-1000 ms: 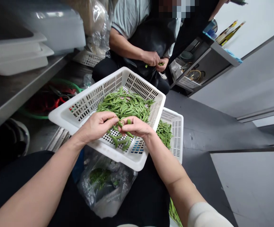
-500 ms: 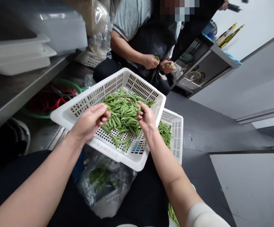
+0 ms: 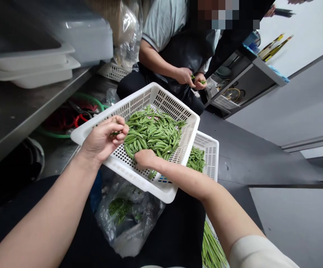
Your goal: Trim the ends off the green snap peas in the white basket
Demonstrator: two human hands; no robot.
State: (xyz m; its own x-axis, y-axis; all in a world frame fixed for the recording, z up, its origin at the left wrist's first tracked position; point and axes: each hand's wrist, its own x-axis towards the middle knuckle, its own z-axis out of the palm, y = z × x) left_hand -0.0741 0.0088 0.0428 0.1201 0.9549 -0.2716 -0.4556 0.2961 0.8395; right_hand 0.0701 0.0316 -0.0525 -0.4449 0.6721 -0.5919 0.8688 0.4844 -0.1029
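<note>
A white slotted plastic basket (image 3: 150,188) lies tilted above my lap, with a heap of green pea pods (image 3: 161,130) in it. My left hand (image 3: 104,139) is over the basket's left side, its fingers curled together. A small dark green bit seems to show between them, too small to name. My right hand (image 3: 146,159) reaches down into the near part of the basket, at the edge of the heap. Its back faces me and hides the fingertips, so what it holds cannot be seen. Below the basket, a clear plastic bag (image 3: 133,234) contains green trimmings (image 3: 120,209).
A second white basket (image 3: 212,154) of pods stands to the right, with long green stalks (image 3: 213,249) nearer me. Opposite, a co-worker's hands (image 3: 189,77) hold green pods. A metal shelf (image 3: 38,108) with white tubs (image 3: 44,72) juts in at left, above a green-rimmed basket (image 3: 57,134).
My right hand has moved down and left into the basket; the pod it held no longer shows. My left fingers have curled inward. The view has shifted slightly, and the co-worker's hands have drawn closer together.
</note>
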